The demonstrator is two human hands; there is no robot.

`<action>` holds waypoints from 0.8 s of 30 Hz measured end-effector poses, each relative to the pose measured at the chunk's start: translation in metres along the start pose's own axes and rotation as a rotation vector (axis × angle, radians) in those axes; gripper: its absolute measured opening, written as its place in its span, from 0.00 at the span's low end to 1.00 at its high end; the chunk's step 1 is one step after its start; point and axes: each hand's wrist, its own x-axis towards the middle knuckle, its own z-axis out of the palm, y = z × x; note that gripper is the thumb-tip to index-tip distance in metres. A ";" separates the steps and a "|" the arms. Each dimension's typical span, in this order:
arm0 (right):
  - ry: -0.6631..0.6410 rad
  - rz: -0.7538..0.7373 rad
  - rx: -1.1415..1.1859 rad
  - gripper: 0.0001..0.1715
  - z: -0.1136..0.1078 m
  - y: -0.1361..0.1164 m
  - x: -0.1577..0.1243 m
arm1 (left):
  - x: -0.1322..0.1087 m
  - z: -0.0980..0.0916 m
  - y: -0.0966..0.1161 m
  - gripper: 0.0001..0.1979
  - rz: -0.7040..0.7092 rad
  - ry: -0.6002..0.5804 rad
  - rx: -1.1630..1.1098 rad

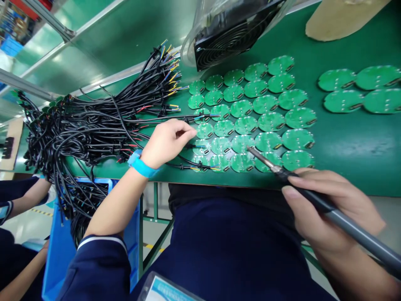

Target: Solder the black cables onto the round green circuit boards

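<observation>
My right hand (pixel 338 209) is wrapped around a soldering iron (pixel 319 202) with a black and grey handle. Its metal tip is over a round green circuit board (pixel 241 143) in the near rows. My left hand (pixel 169 140), with a blue band at the wrist, is closed in a pinch above the left column of boards. A black cable (pixel 189 146) comes out from under its fingers, though the exact grip is partly hidden. Another black cable (pixel 196 118) lies across the boards just beyond that hand, and a further cable (pixel 194 167) with bare coloured wire ends lies nearer me.
A large heap of black cables (pixel 94 121) covers the left of the green bench (pixel 344 154). A black fan (pixel 234 37) stands behind the boards. More round boards (pixel 341 101) lie at right. A blue bin (pixel 127 242) with cables is below, beside another person's arm (pixel 28 198).
</observation>
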 end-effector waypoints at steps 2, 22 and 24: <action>0.014 -0.008 0.002 0.16 0.001 0.002 0.000 | 0.004 -0.001 -0.006 0.05 0.107 -0.061 0.068; 0.026 -0.029 0.015 0.15 -0.007 -0.004 -0.004 | -0.010 0.021 -0.013 0.04 0.526 0.393 0.401; 0.011 -0.032 0.020 0.13 -0.009 -0.006 -0.003 | -0.013 0.026 -0.001 0.05 0.507 0.563 0.374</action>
